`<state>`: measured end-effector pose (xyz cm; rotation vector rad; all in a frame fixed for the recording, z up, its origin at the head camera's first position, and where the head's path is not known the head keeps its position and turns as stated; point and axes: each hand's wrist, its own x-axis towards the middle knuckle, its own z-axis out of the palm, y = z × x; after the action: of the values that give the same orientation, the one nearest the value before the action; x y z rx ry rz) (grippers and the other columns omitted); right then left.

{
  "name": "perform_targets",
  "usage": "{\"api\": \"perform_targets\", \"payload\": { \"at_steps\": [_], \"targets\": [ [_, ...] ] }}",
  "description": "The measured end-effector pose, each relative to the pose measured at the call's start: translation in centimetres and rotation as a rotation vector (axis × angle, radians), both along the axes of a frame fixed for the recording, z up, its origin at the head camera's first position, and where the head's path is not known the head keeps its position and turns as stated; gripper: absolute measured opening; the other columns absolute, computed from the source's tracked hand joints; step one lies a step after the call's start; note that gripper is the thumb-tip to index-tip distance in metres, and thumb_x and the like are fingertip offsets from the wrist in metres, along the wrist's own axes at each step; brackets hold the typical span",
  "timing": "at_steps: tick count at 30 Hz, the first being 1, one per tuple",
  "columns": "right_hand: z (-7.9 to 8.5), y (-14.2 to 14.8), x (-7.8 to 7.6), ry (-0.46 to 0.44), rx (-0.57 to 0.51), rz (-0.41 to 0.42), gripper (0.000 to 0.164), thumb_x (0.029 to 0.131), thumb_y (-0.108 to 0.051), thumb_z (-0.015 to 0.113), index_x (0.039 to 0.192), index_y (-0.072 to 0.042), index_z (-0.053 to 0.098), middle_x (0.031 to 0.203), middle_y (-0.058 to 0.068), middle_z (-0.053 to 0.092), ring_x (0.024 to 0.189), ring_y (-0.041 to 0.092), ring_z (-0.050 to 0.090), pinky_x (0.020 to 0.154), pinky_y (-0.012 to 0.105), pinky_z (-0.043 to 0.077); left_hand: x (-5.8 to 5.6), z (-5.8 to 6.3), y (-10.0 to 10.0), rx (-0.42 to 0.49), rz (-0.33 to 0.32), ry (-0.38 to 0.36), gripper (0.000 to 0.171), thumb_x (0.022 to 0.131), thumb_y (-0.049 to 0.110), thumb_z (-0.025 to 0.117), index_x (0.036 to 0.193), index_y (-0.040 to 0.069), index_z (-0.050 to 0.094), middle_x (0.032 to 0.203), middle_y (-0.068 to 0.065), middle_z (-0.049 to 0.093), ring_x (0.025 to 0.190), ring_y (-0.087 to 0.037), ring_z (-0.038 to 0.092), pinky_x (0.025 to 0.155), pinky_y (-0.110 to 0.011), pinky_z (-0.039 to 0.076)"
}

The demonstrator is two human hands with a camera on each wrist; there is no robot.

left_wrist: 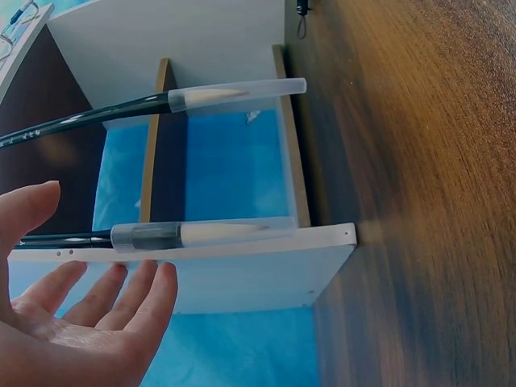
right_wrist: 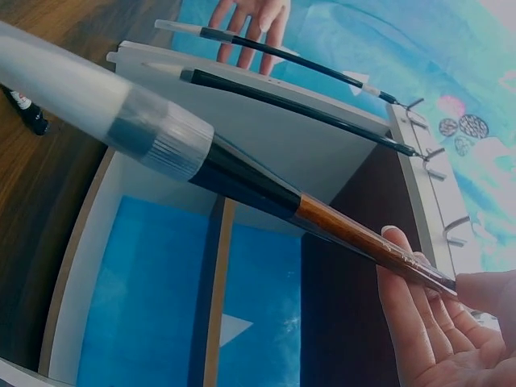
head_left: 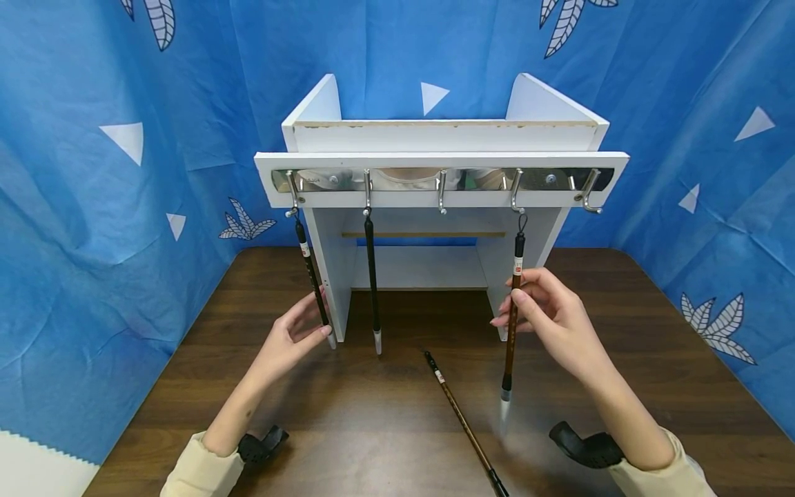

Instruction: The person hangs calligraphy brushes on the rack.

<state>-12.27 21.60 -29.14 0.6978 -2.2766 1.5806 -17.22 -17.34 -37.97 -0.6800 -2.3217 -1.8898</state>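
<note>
Brushes hung from the hook rail [head_left: 441,179] of a white shelf [head_left: 444,134] at the frame's center. The right hand [head_left: 553,321] pinched a brown brush [head_left: 512,324] hanging from the 4th hook, right of center. The left hand [head_left: 295,338], fingers relaxed and straight, touched the leftmost black brush [head_left: 310,276]. Another black brush [head_left: 371,276] hung beside it. 1 brush [head_left: 462,417] lay on the desk [head_left: 373,414], bottom center.

A shelf unit [head_left: 435,138] stands at the back of the surface [head_left: 652,359], a hook rail [head_left: 441,181] along its front. Three brushes hang from the rail: the left brush [head_left: 310,276], the second brush [head_left: 372,283] just right of it, and the right brush [head_left: 512,317] well apart. A loose brush [head_left: 462,421] lies on the surface in front, between them.
</note>
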Motion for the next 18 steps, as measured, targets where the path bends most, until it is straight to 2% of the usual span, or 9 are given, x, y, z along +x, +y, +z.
{"api": "perform_targets", "payload": {
  "at_steps": [18],
  "targets": [
    [0.62,-0.38,-0.16,0.018,-0.023,0.007,0.017,0.096,0.003,0.047,0.112,0.002,0.051,0.084,0.015,0.063,0.071,0.023,0.068,0.061,0.034,0.056,0.01,0.03,-0.09,-0.022,0.028,-0.035,0.062,0.089,0.001,0.060,0.144,-0.002,0.029,0.146,-0.019,0.031,0.127,-0.037,0.036,0.095,-0.040,0.041]
  ]
}}
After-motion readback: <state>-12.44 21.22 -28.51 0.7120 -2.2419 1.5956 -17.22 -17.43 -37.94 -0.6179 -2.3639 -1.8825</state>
